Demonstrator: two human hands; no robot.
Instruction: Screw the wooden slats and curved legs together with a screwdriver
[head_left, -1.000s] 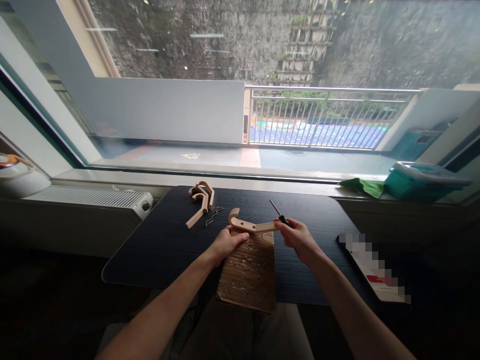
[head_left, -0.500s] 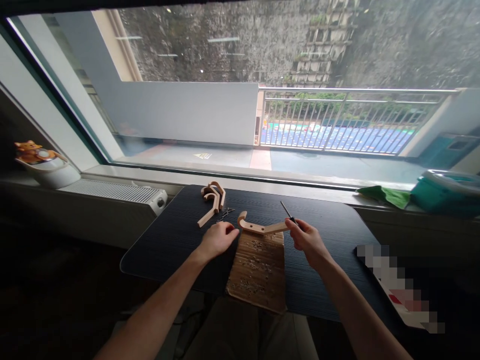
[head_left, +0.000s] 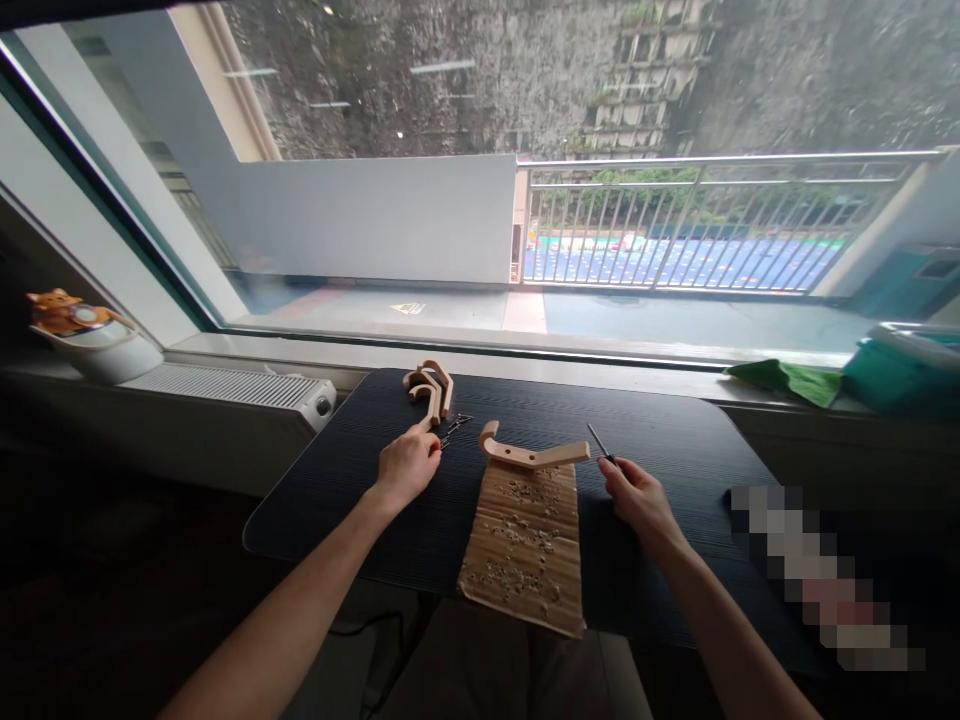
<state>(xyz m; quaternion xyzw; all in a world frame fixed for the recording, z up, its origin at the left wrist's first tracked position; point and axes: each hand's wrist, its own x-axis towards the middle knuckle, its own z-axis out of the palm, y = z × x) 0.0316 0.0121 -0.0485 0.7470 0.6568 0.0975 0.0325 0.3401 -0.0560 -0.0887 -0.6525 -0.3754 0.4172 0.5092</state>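
My left hand [head_left: 409, 467] is closed over the lower end of a pale wooden hook [head_left: 429, 422], its fingers partly hidden. Small metal screws [head_left: 459, 424] lie beside its fingertips. In my right hand [head_left: 636, 492] is a thin screwdriver [head_left: 600, 442], its dark handle gripped and its shaft pointing up and to the left. Between the hands, another wooden hook [head_left: 534, 456] with two dark holes lies across the far edge of a brown corrugated board [head_left: 517, 590] pitted with holes. The right hand is apart from this hook.
More curved wooden hooks [head_left: 445, 380] lie at the back of the dark table [head_left: 322, 500]. A green cloth [head_left: 787, 381] and a teal bin [head_left: 900, 370] are on the right sill. A radiator [head_left: 232, 385] stands left, below the window. A blurred-out object [head_left: 825, 580] is at the right.
My left hand has moved left, from beside the board to the wooden hook near the screws. The right hand, with the screwdriver, has drawn right and down, off the end of the hook on the board.
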